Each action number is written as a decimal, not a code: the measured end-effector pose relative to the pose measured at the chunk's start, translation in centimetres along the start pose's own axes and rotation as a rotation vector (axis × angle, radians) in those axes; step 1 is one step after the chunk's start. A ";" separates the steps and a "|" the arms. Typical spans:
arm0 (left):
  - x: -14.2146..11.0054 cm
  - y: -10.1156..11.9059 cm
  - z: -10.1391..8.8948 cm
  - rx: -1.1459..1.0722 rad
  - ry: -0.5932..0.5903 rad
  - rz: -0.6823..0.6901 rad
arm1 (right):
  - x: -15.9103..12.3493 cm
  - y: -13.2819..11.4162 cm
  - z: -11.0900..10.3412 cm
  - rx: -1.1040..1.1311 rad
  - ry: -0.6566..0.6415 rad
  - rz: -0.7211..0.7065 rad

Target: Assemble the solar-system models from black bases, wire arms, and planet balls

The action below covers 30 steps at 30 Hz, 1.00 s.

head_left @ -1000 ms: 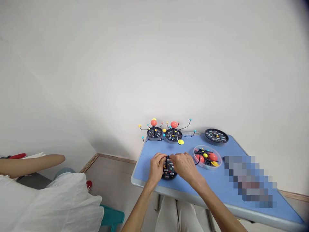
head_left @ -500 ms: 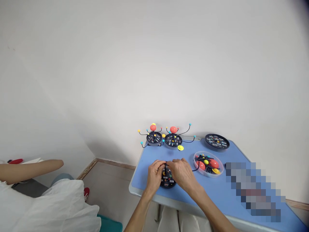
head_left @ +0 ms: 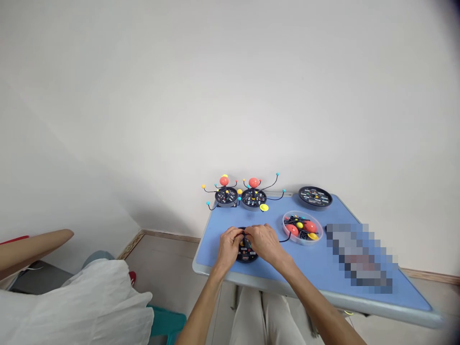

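A round black base printed with small planets lies near the table's front edge, between my hands. From its middle rises a short black post. My left hand pinches the top of this post from the left, thumb and fingers closed. On the right, my right hand has its fingers bent and closed at the same post top; its fingertips are partly hidden. A curved black rod lies to the right of my right hand, near the clear round tub, which holds red half-balls, yellow parts and black rods.
Two assembled planet models, one on the left and one beside it, stand at the back with arms spreading outward. A larger black disc lies back right. A blurred patch covers the table's right side. Another person's arm shows at left.
The whole view has shifted, so the table sits slightly higher and further left. Both my hands stay at the post. The other person's arm has moved left.
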<state>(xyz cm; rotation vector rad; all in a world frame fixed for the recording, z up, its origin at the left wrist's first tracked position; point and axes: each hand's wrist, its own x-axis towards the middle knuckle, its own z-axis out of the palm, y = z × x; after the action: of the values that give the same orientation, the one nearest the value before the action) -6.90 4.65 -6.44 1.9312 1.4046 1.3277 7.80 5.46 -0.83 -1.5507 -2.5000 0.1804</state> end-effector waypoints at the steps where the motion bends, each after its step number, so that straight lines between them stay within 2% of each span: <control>1: -0.2 -0.3 0.3 0.019 0.003 -0.003 | -0.1 0.0 0.4 0.002 -0.012 0.010; 7: -1.3 -1.3 1.6 0.164 0.063 0.012 | -0.2 0.4 2.3 -0.004 -0.031 0.032; 12: -1.4 -1.7 1.5 0.245 0.076 0.045 | -0.2 0.6 2.9 0.007 -0.009 0.009; 18: -1.2 -3.2 1.4 0.260 0.063 0.083 | -0.1 0.6 3.4 0.011 0.034 -0.013; 23: -1.0 -4.2 1.4 0.257 0.069 0.102 | -1.0 0.7 3.1 0.015 0.152 -0.044; 27: -0.9 -4.6 1.5 0.248 0.084 0.099 | -3.9 0.9 2.3 0.044 0.263 -0.093; 29: -0.9 -4.6 1.5 0.234 0.102 0.093 | -5.8 1.9 1.8 0.090 0.356 -0.121; 30: -0.8 -4.7 1.6 0.225 0.114 0.090 | -6.6 2.9 1.5 0.145 0.451 -0.134</control>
<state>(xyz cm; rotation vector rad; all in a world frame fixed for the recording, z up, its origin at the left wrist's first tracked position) -7.92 6.13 -11.10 2.1143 1.5984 1.3914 12.80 0.82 -3.54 -1.2031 -2.1702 -0.0102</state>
